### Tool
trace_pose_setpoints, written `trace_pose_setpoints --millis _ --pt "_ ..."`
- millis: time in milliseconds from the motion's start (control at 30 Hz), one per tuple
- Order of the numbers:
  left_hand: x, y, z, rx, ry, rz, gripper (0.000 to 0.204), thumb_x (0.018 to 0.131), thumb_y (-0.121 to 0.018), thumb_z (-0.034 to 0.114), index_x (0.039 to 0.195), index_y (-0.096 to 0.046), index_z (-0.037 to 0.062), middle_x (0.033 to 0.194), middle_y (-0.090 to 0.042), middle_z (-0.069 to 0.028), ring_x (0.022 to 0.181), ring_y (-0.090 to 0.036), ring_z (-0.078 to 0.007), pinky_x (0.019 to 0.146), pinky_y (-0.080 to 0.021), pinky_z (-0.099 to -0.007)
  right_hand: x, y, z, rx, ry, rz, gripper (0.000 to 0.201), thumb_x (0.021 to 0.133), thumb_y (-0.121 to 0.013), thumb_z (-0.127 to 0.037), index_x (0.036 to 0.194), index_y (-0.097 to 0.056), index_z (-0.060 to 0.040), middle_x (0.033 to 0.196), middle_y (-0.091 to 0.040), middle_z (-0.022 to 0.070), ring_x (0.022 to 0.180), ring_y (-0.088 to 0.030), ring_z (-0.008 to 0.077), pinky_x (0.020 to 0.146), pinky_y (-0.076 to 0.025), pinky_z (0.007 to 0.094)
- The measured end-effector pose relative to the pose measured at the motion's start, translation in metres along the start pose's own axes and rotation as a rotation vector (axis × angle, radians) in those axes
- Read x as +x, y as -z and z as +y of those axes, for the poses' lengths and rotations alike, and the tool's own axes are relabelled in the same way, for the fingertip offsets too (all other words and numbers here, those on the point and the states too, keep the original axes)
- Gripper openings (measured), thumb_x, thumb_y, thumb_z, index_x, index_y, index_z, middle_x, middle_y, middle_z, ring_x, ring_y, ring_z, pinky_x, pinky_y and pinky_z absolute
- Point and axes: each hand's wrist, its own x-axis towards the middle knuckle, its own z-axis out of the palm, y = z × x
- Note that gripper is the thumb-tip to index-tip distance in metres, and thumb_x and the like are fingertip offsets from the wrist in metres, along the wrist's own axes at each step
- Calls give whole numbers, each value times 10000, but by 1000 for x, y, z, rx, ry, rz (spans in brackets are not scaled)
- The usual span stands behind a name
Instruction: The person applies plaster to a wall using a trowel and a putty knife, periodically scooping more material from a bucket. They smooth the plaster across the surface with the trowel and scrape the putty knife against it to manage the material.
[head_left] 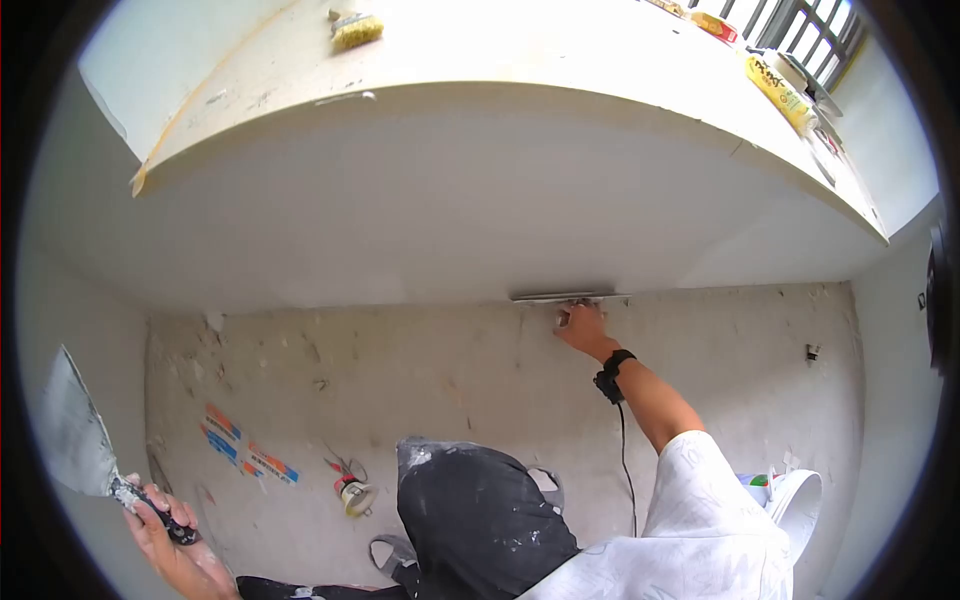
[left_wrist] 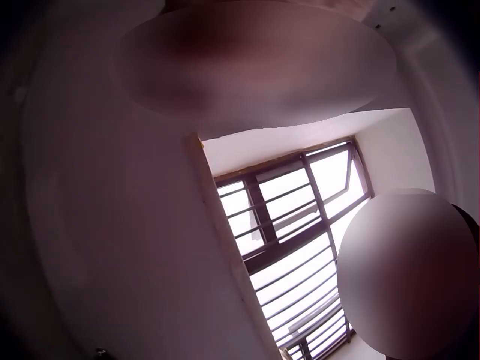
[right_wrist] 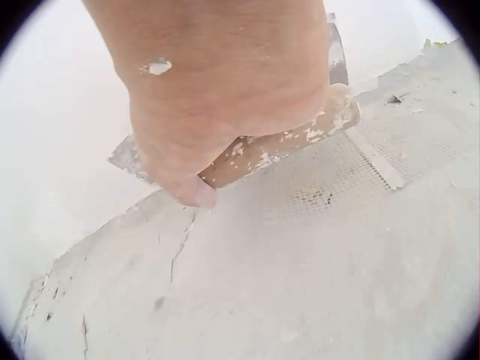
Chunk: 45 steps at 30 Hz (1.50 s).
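My right hand [head_left: 583, 328] grips a flat trowel [head_left: 540, 297], held against the bottom of the white wall [head_left: 450, 200] where it meets the floor. In the right wrist view the hand [right_wrist: 225, 82] is wrapped round the trowel's worn wooden handle [right_wrist: 277, 150]; part of the metal blade [right_wrist: 129, 156] shows beyond it. At the lower left, my left hand [head_left: 175, 535] holds a putty knife [head_left: 80, 440] by its dark handle, the wide blade pointing up and smeared with white. The left wrist view is partly blurred, and the hand's grip cannot be made out there.
Above the wall a ledge [head_left: 450, 50] carries a yellow brush [head_left: 357, 31] and a yellow tube [head_left: 780, 92]. On the floor [head_left: 400, 380] lie a tape roll [head_left: 357, 497] and coloured strips [head_left: 270, 463]. A white bucket [head_left: 800, 510] stands at the right. Barred windows [left_wrist: 292, 247] show in the left wrist view.
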Motion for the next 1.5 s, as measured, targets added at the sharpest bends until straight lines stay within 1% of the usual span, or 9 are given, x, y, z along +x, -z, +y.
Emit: trace_pose_setpoints --millis 167,233,400,733,967,1200,1333,1433,1500 --pt "8 -6 13 52 -39 -105 335 1018 -485 217 1280 -442 13 919 -478 -2 691 -410 -63 610 -341 -216 -9 72 -25 334 45 176 521 632 -775 -222 1135 -687 -117 795 -651 35 715 -601 165 707 -499 326" --pt "-3 -19 -13 -27 -5 -105 333 1019 -484 216 1279 -441 12 917 -474 -3 693 -410 -63 611 -343 -216 -23 178 -16 436 81 256 504 657 -780 -161 1147 -681 -98 795 -612 9 660 -525 104 624 -460 265" --pt "-9 -39 -22 -71 26 -123 328 1019 -484 211 1279 -438 17 917 -466 -6 700 -413 -64 616 -352 -216 -74 280 -14 521 78 446 381 730 -754 -179 1077 -678 -42 815 -616 28 658 -527 119 642 -458 270" --pt "-5 -39 -14 -10 4 -138 325 1018 -485 230 1267 -455 24 906 -474 -1 690 -411 -64 607 -341 -212 -51 27 101 -1 -13 149 344 657 -699 -256 974 -723 -123 831 -688 73 928 -615 313 900 -423 478" --pt "-9 -39 -11 23 -16 -78 334 1022 -479 220 1290 -454 22 935 -497 -2 710 -422 -54 609 -346 -213 -10 2 136 -186 14 367 274 632 -717 -246 859 -700 -94 777 -673 80 911 -615 304 909 -415 474" --pt "-6 -61 -23 -62 49 -167 278 1006 -503 244 1213 -477 60 862 -463 4 660 -418 -65 591 -330 -205 -50 171 88 172 -142 257 266 650 -741 -245 850 -695 -75 736 -664 69 882 -619 304 811 -454 460" --pt "2 -84 -44 -160 70 -278 302 1002 -500 296 1151 -504 34 803 -484 -4 635 -446 -68 542 -339 -208 -101 279 30 92 -32 501 362 705 -767 -247 972 -671 -22 836 -663 118 778 -611 288 745 -481 394" --pt "7 -81 -53 -52 46 -505 369 1005 -473 372 1036 -570 17 693 -507 1 566 -452 -64 481 -366 -205 -137 350 -53 136 241 411 392 711 -772 -252 994 -652 -9 864 -641 126 703 -597 232 683 -482 344" --pt "8 -89 -55 104 15 -664 396 1002 -473 386 913 -598 21 633 -519 0 510 -446 -66 454 -353 -216 -147 384 -112 278 341 13 424 738 -773 -340 918 -621 13 746 -606 97 612 -568 164 602 -465 303"
